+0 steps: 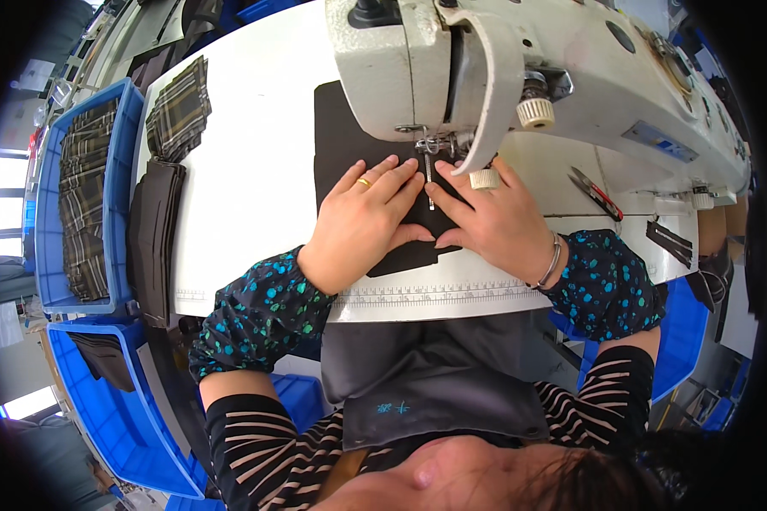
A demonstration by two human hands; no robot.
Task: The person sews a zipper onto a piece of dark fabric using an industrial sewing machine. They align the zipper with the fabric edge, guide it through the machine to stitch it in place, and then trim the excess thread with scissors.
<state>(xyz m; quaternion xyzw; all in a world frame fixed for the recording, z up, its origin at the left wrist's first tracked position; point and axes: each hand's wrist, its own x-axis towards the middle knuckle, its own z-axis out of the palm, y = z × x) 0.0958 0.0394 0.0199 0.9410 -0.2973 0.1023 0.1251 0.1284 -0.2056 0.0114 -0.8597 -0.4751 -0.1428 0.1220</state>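
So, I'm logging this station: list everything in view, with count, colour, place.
Sewing machine: one, white, upper right
Table: one, white, beneath machine
Ruler strip: one, white, table front
Dark cloth: uncounted, blackish, under machine
Zipper: one, silver, on dark cloth
Snips: one, part red, table right
Dark strips: uncounted, black, table right
Bins: four or more, blue, around table
Plaid pieces: uncounted, brown, table left, upper left bin
Dark stack: one, brownish, table left
Apron: one, grey, on person
Spotted sleeves: two, dark, on forearms
Left hand, right hand: two, ungloved, on dark cloth
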